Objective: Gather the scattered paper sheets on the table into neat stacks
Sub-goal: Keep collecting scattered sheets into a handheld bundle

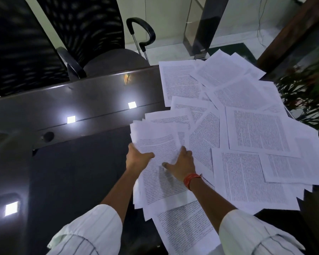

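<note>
Many white printed paper sheets point(254, 133) lie scattered and overlapping over the right half of a dark glossy table point(77, 162). At the spread's left edge sits a rough bundle of sheets point(158, 144), its far end lifted and fanned. My left hand point(136, 157) grips the bundle's left edge, thumb on top. My right hand point(182, 162) lies flat on the bundle's right side, fingers spread and pressing down; an orange thread is tied round that wrist. More sheets point(186, 230) lie nearer me, between my forearms.
Two black mesh office chairs point(92, 34) stand beyond the table's far edge. A plant point(309, 85) crowds the right side by the sheets. Ceiling lights reflect in the table's bare left half. A wooden counter point(287, 34) runs at the far right.
</note>
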A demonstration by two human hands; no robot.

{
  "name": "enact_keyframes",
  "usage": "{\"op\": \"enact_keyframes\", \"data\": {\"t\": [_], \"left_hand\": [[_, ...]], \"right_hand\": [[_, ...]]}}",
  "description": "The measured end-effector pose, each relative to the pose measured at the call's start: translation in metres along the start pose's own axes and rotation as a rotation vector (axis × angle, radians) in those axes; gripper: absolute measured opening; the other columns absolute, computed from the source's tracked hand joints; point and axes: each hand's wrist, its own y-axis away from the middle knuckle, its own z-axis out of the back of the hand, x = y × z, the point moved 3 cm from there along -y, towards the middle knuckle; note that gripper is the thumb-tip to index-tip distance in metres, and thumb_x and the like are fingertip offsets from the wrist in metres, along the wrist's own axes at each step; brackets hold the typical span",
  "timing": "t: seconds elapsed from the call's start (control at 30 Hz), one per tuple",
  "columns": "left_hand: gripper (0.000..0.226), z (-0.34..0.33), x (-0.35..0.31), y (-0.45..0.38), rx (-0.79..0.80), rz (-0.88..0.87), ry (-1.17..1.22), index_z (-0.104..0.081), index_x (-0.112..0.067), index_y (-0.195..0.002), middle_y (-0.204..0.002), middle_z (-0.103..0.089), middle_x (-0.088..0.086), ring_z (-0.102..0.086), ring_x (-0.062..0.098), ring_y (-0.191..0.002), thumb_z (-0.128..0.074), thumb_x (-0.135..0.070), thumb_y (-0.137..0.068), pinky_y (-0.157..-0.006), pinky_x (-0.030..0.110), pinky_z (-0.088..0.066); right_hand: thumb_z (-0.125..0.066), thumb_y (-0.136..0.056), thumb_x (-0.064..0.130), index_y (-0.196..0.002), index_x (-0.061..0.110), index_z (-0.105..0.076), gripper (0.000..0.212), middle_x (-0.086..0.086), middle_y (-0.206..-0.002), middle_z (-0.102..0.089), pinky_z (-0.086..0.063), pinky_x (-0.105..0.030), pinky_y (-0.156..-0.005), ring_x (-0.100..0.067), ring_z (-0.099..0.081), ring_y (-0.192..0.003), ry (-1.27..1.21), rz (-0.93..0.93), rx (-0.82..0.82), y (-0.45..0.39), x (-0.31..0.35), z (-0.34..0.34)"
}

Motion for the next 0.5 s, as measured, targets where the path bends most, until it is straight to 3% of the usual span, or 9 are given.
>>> {"op": "enact_keyframes", "data": {"t": [0.1, 0.17, 0.27, 0.33, 0.4, 0.5], "left_hand": [[0.031, 0.006, 0.0, 0.011, 0.166, -0.026, 0.232, -0.069, -0.007, -0.098, -0.097, -0.076, 0.009, -0.073, 0.029, -0.089, -0.082, 0.003, -0.071, -0.078, 0.043, -0.061], [0.026, 0.012, -0.003, 0.02, 0.224, -0.058, 0.315, -0.073, -0.005, -0.092, -0.09, -0.077, 0.01, -0.074, 0.035, -0.091, -0.079, 0.009, -0.071, -0.074, 0.041, -0.061], [0.043, 0.028, -0.01, 0.032, 0.364, -0.14, 0.453, -0.075, 0.001, -0.099, -0.105, -0.074, 0.021, -0.072, 0.039, -0.095, -0.09, -0.004, -0.059, -0.073, 0.043, -0.06], [0.059, 0.044, -0.021, 0.041, 0.426, -0.205, 0.435, -0.078, -0.003, -0.097, -0.107, -0.074, 0.021, -0.073, 0.036, -0.093, -0.098, -0.018, -0.044, -0.072, 0.041, -0.06], [0.059, 0.057, -0.034, 0.05, 0.445, -0.251, 0.419, -0.079, -0.005, -0.096, -0.108, -0.074, 0.02, -0.073, 0.037, -0.096, -0.097, -0.017, -0.042, -0.074, 0.043, -0.061], [0.062, 0.07, -0.053, 0.057, 0.416, -0.317, 0.45, -0.078, -0.006, -0.098, -0.111, -0.073, 0.019, -0.072, 0.035, -0.098, -0.099, -0.017, -0.04, -0.078, 0.043, -0.06]], "right_hand": [[-0.078, -0.075, 0.051, -0.152, 0.01, -0.021, 0.104, -0.013, -0.154, -0.029, -0.032, -0.038, -0.112, -0.028, -0.032, -0.141, -0.239, 0.052, 0.108, 0.004, 0.001, -0.002], [-0.081, -0.072, 0.05, -0.149, 0.013, -0.028, 0.101, -0.01, -0.151, -0.033, -0.034, -0.04, -0.112, -0.025, -0.035, -0.139, -0.387, 0.076, 0.06, 0.007, 0.001, 0.006], [-0.085, -0.061, 0.058, -0.146, 0.016, -0.03, 0.11, -0.006, -0.146, -0.032, -0.037, -0.047, -0.11, -0.024, -0.035, -0.134, -0.502, 0.056, -0.163, 0.003, 0.0, 0.031], [-0.086, -0.052, 0.064, -0.145, 0.018, -0.033, 0.116, -0.005, -0.144, -0.039, -0.04, -0.049, -0.109, -0.024, -0.042, -0.132, -0.736, 0.066, -0.158, 0.0, 0.007, 0.051], [-0.088, -0.056, 0.057, -0.135, 0.017, -0.045, 0.099, -0.005, -0.131, -0.058, -0.05, -0.05, -0.099, -0.025, -0.059, -0.119, -0.915, 0.188, -0.078, -0.004, 0.018, 0.071], [-0.08, -0.079, 0.023, -0.128, 0.009, -0.055, 0.056, -0.005, -0.117, -0.068, -0.057, -0.038, -0.09, -0.018, -0.068, -0.104, -0.998, 0.347, -0.078, -0.002, 0.042, 0.102]]}}
